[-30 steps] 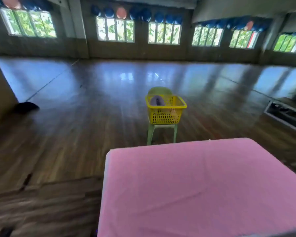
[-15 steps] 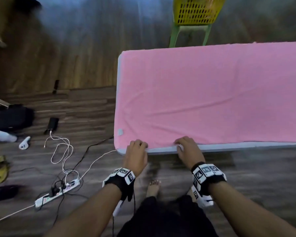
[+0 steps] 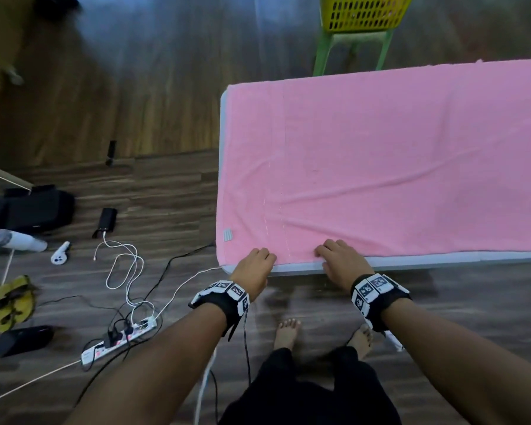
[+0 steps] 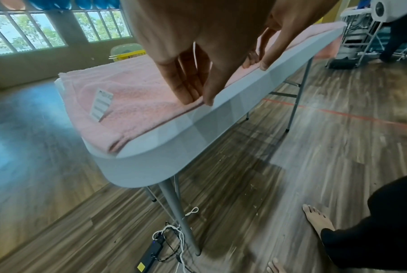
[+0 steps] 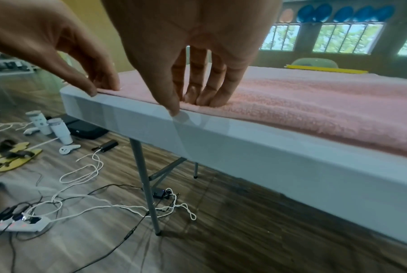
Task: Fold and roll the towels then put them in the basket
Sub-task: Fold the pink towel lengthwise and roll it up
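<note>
On the floor at the far left lie yellow sandals (image 3: 6, 302), a white bottle (image 3: 16, 240) and a power strip (image 3: 120, 337) with a tangle of cords.

Next comes the left hand (image 3: 252, 265). Its fingers (image 4: 188, 86) are close together and point down onto the near edge of the pink towel (image 3: 380, 167), with the thumb at the table lip. It looks like a light pinch on the edge, but I cannot tell for sure if the cloth is truly held yet.

The towel lies flat and spread out, covering almost the whole gray folding table (image 3: 442, 259). It looks already doubled, since the left wrist view shows two layers at the corner. A small white label (image 3: 228, 234) sits near the left corner.

Just beside the left hand is the right hand (image 3: 341, 259). Its fingers (image 5: 209, 92) press together on the towel edge, thumb at the table lip.

Far off, past the table, the yellow basket (image 3: 362, 13) sits on a green chair (image 3: 350, 47).

I think the step is to grab this near edge and start the fold or the roll. To do it well, both hands should get the whole edge, all layers, and move together so the edge stays straight. The soft wrinkle in the middle should be smoothed first, or the roll may come out lumpy.
</note>
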`<act>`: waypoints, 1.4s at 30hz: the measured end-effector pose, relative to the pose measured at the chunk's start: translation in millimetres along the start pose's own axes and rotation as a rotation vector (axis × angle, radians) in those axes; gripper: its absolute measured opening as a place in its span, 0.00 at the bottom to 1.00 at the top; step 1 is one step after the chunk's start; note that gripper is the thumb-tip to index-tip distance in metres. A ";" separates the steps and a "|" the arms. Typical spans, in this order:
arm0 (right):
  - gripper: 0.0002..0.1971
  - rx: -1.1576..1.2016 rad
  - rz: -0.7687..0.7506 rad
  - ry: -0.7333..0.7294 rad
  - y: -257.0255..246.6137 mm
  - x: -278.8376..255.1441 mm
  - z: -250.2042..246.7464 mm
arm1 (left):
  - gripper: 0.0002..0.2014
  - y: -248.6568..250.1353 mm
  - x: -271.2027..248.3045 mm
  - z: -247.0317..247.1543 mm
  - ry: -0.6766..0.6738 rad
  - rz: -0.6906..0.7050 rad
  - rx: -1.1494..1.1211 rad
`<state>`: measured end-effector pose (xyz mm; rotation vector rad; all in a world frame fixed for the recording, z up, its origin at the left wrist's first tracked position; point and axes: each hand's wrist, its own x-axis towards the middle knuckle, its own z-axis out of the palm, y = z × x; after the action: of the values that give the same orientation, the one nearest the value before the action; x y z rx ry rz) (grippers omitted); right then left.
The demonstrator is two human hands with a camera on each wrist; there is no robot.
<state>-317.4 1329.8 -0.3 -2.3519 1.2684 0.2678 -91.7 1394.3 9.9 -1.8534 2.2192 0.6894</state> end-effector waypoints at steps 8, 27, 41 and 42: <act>0.08 -0.001 -0.027 0.055 -4.2 -13.1 2.4 | 0.10 6.8 -12.8 0.0 0.156 0.010 -0.233; 0.08 0.164 0.036 0.280 19.7 -64.0 9.8 | 0.09 11.2 -47.8 26.4 0.204 -0.050 -0.336; 0.10 0.436 0.495 0.249 127.5 -132.2 3.2 | 0.09 139.4 48.0 22.5 -0.038 0.263 -0.246; 0.10 0.440 0.534 0.290 152.2 -141.7 -3.8 | 0.09 164.5 65.2 19.9 -0.041 0.300 -0.253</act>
<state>-522.7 1360.7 10.8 -1.6933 1.8640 -0.1860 -267.3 1365.5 4.8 -1.5993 2.5094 1.0956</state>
